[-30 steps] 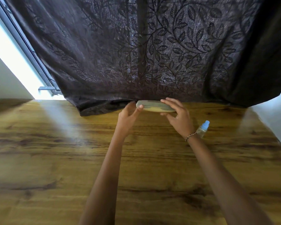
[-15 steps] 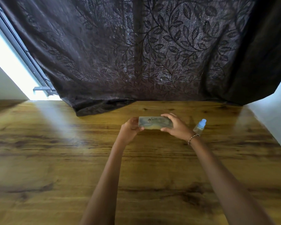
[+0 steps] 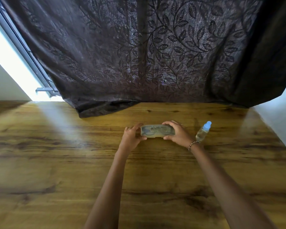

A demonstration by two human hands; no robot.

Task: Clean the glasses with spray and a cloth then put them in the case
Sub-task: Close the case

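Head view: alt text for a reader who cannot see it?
Left hand and right hand hold the ends of a glasses case at a wooden table. A spray bottle sits to its right; a dark curtain hangs behind.

case (image 3: 157, 131) | pulled back fr curtain (image 3: 139, 55) | top now faces cam

The surface (image 3: 56, 171) is brown wood-grain and fills the lower half of the frame. A bottle (image 3: 203, 132) with a pale blue cap sits right of centre. A dark curtain (image 3: 104, 109) hem rests on the far edge, upper centre-left. Case (image 3: 157, 131), centre: contact with the surface cannot be determined.
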